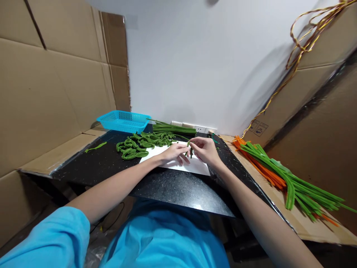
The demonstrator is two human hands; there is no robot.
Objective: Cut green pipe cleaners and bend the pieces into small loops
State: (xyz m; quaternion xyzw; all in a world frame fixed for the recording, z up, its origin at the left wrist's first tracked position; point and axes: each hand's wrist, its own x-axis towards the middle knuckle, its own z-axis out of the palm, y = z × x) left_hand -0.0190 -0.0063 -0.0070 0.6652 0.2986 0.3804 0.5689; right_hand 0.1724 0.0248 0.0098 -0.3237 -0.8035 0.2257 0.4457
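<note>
Over a white sheet of paper (192, 167), my left hand (174, 153) and my right hand (205, 149) meet fingertip to fingertip. A thin green pipe cleaner (187, 143) is pinched between them, partly hidden by the fingers. Both hands are closed on it, the right one with thumb and forefinger at its upper part. Just left of the paper lies a pile of looped green pipe cleaners (135, 147). Behind my hands a bundle of straight green pipe cleaners (174, 129) rests near the wall.
A blue plastic basket (122, 124) stands at the back left of the black table (92, 167). A green strip (96, 147) lies below it. On the right are green stems (295, 182) and orange stems (264, 169) on cardboard. Twisted wires (267, 104) run down to a wall socket strip (200, 129).
</note>
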